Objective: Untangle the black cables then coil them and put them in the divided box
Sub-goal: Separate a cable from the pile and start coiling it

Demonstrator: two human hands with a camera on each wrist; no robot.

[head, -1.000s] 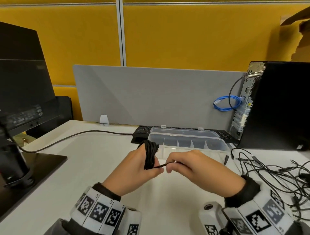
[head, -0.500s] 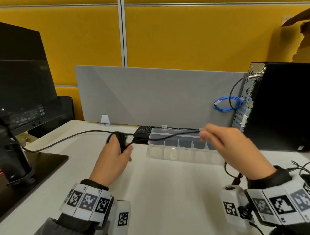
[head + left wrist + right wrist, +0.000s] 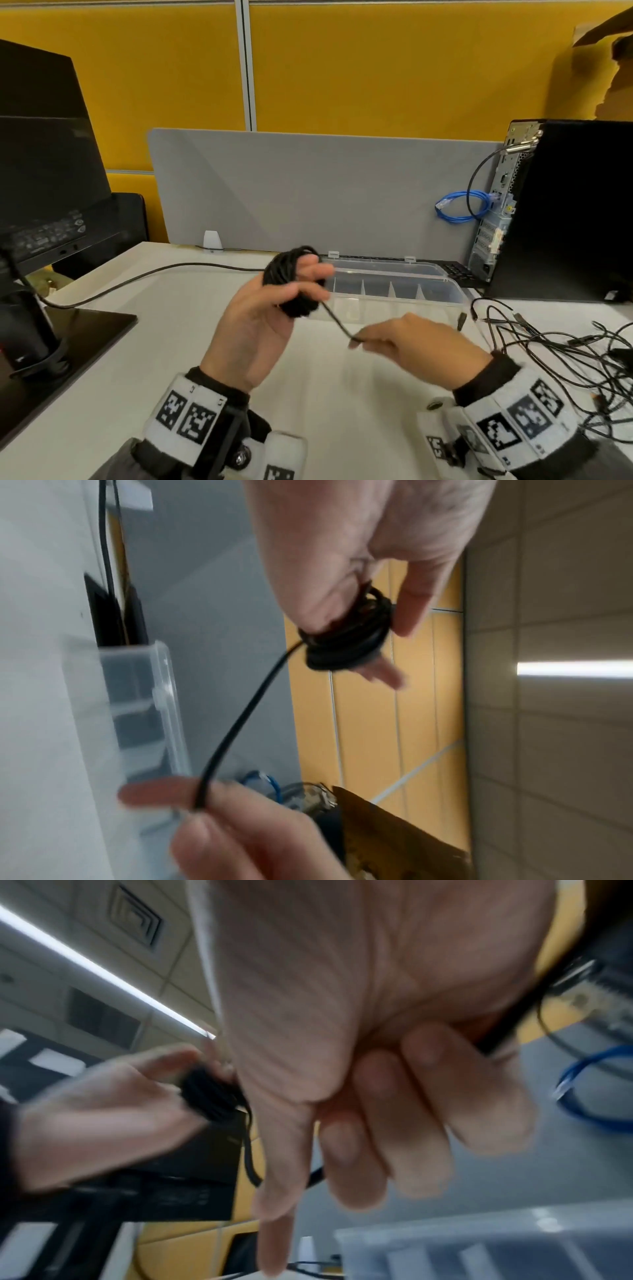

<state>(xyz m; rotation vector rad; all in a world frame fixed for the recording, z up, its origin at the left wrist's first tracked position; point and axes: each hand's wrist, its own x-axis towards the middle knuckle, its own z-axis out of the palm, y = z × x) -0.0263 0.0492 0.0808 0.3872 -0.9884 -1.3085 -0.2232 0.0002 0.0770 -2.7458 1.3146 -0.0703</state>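
My left hand [image 3: 317, 282] is raised palm up over the white desk and holds a coil of black cable [image 3: 301, 305] wound round its fingers, with the thumb across it. One free strand [image 3: 337, 322] runs down and right to my right hand [image 3: 358, 341], which pinches it near its end. The left wrist view shows the coil [image 3: 346, 637] and the pinched strand [image 3: 236, 723]; the right wrist view shows the coil [image 3: 209, 1093], blurred. The clear divided box [image 3: 411, 310] stands open just behind both hands. A tangle of black cables [image 3: 555, 346] lies on the desk at the right.
A monitor [image 3: 44, 171] on a black base [image 3: 68, 329] fills the left side, its cable [image 3: 154, 277] trailing across the desk. A black computer tower [image 3: 565, 212] stands at the right, a keyboard [image 3: 459, 270] behind the box, and a grey divider [image 3: 325, 192] behind them.
Half a second ago the hands were spread apart with the strand stretched over the box. Now the right hand has swung down and in, and the left hand has turned palm up nearer the middle.
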